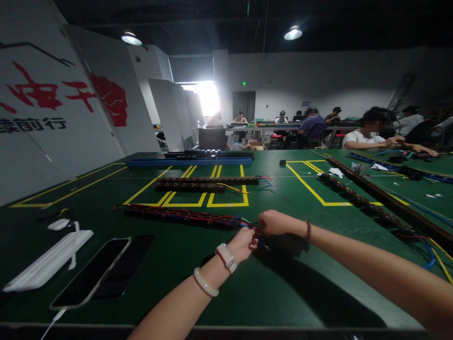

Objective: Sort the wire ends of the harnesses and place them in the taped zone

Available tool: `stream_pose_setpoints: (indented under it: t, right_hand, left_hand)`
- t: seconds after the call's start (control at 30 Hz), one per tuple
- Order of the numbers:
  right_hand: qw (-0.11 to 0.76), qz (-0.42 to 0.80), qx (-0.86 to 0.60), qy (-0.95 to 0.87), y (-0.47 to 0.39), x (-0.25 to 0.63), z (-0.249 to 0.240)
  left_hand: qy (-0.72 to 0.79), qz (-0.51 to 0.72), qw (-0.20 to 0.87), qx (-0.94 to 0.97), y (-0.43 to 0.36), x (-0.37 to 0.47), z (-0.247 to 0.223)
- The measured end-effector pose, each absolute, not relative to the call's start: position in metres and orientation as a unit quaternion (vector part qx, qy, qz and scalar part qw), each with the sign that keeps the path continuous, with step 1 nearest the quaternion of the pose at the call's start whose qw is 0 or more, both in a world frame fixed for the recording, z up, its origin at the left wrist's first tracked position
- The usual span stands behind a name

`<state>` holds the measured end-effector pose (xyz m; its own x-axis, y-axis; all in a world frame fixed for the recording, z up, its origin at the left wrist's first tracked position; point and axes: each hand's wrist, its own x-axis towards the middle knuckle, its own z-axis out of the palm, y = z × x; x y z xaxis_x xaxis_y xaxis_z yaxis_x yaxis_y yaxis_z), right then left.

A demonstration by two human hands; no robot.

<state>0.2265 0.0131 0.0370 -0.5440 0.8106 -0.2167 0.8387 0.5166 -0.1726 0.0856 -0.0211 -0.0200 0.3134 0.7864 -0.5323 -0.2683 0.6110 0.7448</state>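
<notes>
A long dark strip with red and black wires (184,216) lies across the green table, its wire ends running to my hands. My left hand (244,242) is closed on those wire ends, near a small metal ring terminal (267,247). Right beside it, my right hand (276,223) is also closed, pinching the same wires a little farther along. The fingers hide exactly what is gripped. Behind, two shorter dark strips (208,180) rest within yellow tape lines, with red, blue and yellow leads at their right ends.
Two phones (94,271) and a white pouch (49,259) lie at left on the green table (184,293). Blue rails (191,161) stand at the back. More long strips (368,203) with loose wires lie at right, where a co-worker (375,130) sits across the table.
</notes>
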Motion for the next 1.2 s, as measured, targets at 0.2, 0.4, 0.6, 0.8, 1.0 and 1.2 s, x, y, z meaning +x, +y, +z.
stream_pose_setpoints:
  t: [0.2,0.4,0.6,0.8,1.0,1.2]
  right_hand:
    - [0.077,-0.176,0.455,0.870,0.011,0.228,0.051]
    - [0.094,-0.187,0.425,0.881,0.023,0.235,0.053]
    - [0.055,-0.036,0.371,0.926,0.046,0.243,0.037]
    - [0.024,0.210,0.245,0.946,0.060,0.238,0.004]
    - [0.048,0.290,0.213,0.932,0.072,0.221,-0.005]
    - [0.058,0.272,0.193,0.941,0.088,0.212,-0.009]
  left_hand:
    - [0.473,0.354,0.750,0.297,-0.027,0.088,-0.022]
    - [0.461,0.343,0.761,0.303,-0.030,0.084,-0.015]
    - [0.445,0.336,0.777,0.294,-0.031,0.070,-0.011]
    - [0.438,0.223,0.793,0.361,-0.028,0.051,0.006]
    - [0.442,0.163,0.778,0.416,-0.024,0.038,0.010]
    - [0.414,0.161,0.784,0.433,-0.019,0.035,0.000]
